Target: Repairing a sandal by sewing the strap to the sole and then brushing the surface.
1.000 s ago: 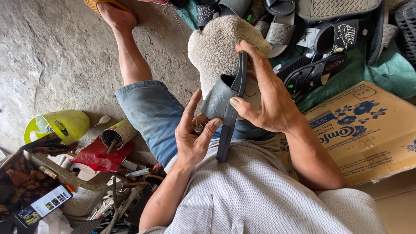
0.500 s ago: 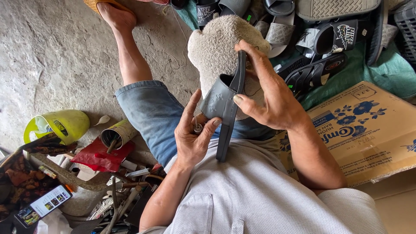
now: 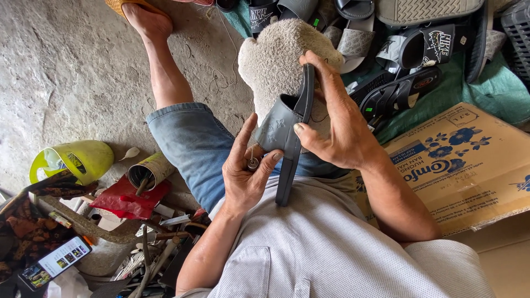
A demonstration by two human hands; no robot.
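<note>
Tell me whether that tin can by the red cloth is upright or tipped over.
Tipped over. The tin can lies on its side on the red cloth, its open mouth facing the camera with a stick-like thing poking out.

1. The slide sandal stands on edge above the lap, between the two hands; the right hand wraps its sole from the right; the left hand touches its strap from below left.
2. A fuzzy cloth lies behind the sandal, against it.
3. A heap of sandals lies beyond the cloth, to the upper right; a cardboard box sits right of the right forearm.
4. Left of the knee, a cup lies on its side; a tin can lies just right of it; a phone rests below both, near a clutter of tools.
</note>
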